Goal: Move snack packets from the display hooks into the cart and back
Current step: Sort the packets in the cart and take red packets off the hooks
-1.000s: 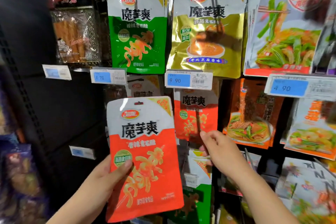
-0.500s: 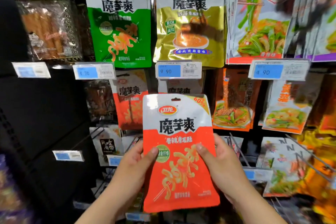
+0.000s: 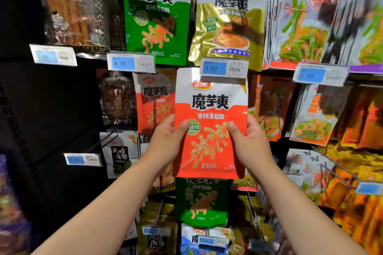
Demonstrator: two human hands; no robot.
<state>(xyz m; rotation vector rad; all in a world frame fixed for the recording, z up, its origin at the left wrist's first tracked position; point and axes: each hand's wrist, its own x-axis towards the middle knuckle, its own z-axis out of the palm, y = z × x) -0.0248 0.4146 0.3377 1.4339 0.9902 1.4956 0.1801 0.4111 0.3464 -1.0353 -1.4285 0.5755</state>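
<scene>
Centre frame: orange packet held upright. Left hand and right hand pinch its side edges, thumbs in front, fingers hidden behind. Its top edge sits behind the price tag. Rehanging appears in progress; hook engagement unconfirmed. Cart not visible.

Store aisle seen close up, with a black back panel filling the left side, matte and dim. Plastic price tags with blue fields jut out in rows: left price tag unreadable, 4 70 tag beside it, 9 90 tag at centre, right price tag smeared, and lower price tag on the black panel. Light is bright and glossy at centre and right, dark at left, and the view's edges are blurred.
</scene>
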